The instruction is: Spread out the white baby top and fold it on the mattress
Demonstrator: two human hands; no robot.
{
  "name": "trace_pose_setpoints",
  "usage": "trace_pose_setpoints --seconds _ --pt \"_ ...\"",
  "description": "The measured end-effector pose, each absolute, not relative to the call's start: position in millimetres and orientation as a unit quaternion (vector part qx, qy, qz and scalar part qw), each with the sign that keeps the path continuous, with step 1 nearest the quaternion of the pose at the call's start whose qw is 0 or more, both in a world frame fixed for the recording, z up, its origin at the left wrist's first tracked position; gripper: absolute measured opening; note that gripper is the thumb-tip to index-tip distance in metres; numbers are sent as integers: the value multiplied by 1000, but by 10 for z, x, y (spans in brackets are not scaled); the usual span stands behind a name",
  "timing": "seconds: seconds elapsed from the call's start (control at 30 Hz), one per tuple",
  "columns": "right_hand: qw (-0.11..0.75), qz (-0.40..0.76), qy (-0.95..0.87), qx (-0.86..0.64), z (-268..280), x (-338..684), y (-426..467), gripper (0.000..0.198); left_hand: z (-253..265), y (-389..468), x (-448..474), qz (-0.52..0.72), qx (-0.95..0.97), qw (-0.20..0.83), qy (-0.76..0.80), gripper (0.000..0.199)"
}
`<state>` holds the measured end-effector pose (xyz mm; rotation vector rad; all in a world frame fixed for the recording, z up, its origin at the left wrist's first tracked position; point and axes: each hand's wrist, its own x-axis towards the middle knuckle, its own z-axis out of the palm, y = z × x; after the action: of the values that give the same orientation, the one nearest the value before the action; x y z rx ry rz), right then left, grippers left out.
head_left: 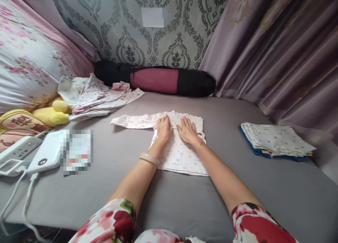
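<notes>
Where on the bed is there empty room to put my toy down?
Bare grey sheet lies between the little shirt under both hands and the folded stack. More bare sheet lies near the front edge. The left side is crowded: clothes pile, yellow plush, power strip.

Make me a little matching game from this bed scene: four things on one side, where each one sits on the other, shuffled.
Things:
1. baby garment
2. folded stack
3. loose clothes pile
4. yellow plush toy

Places:
A. far left, by the floral pillow
B. flat under the left hand and right hand
C. right side, near the curtain
D. back left, in front of the black and pink roll

Pairs: 1-B, 2-C, 3-D, 4-A
</notes>
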<state>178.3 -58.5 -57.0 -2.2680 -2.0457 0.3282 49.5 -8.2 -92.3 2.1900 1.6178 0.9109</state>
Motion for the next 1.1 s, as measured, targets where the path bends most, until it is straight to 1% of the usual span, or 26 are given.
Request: trace_pose_setpoints --seconds 0.17,0.33,0.47,0.83,1.0,1.1 --pt "23 86 -651 -754 -675 1845 -596 64 -940 -112 507 283 762 105 573 31" --pt "23 58 -596 -800 -724 2060 -599 68 -901 -131 501 272 769 112 568 33" --pt "13 59 -572 -818 -713 2263 -628 67 -869 -149 503 267 765 116 574 35" --pt "16 65 -566 -822 -708 2457 -707 69 -881 -177 534 286 745 133 588 48" --pt "-10 63 -561 -826 -611 2413 -632 64 -835 -212 550 293 741 127 591 47" --pt "4 37 -592 -805 -568 2300 -534 60 -806 -241 568 312 761 109 558 46"
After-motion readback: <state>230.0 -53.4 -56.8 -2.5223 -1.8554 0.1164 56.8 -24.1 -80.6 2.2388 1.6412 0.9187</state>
